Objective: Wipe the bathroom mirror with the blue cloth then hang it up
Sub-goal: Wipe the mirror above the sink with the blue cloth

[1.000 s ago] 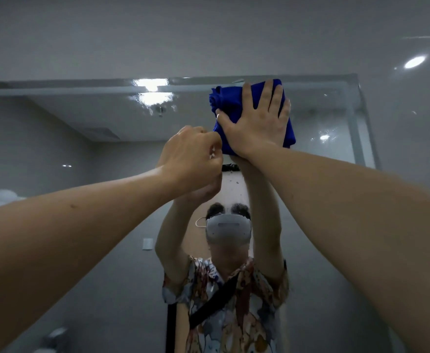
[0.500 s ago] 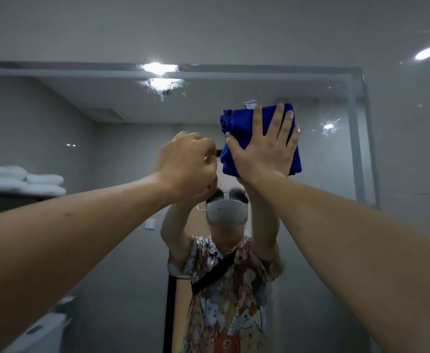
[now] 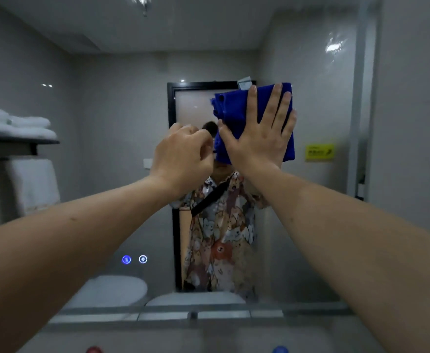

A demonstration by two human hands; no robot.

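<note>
A folded blue cloth (image 3: 230, 108) lies flat against the bathroom mirror (image 3: 107, 72), right of its middle and at head height. My right hand (image 3: 259, 141) presses it to the glass with the palm flat and the fingers spread. My left hand (image 3: 183, 156) is closed into a fist just left of the cloth, at its lower left edge. I cannot tell whether its fingertips pinch the cloth. The hands and cloth hide the head of my reflection.
Two lit touch buttons (image 3: 133, 259) glow low on the mirror. The mirror's bottom edge (image 3: 193, 314) runs above a ledge with a red knob (image 3: 94, 349) and a blue knob (image 3: 280, 349). Reflected are white towels on a shelf (image 3: 18, 123) and a yellow sticker (image 3: 319, 152).
Both hands and the cloth have slid down the mirror from its top edge to head height. The view has tilted down, showing the mirror's lower edge.
</note>
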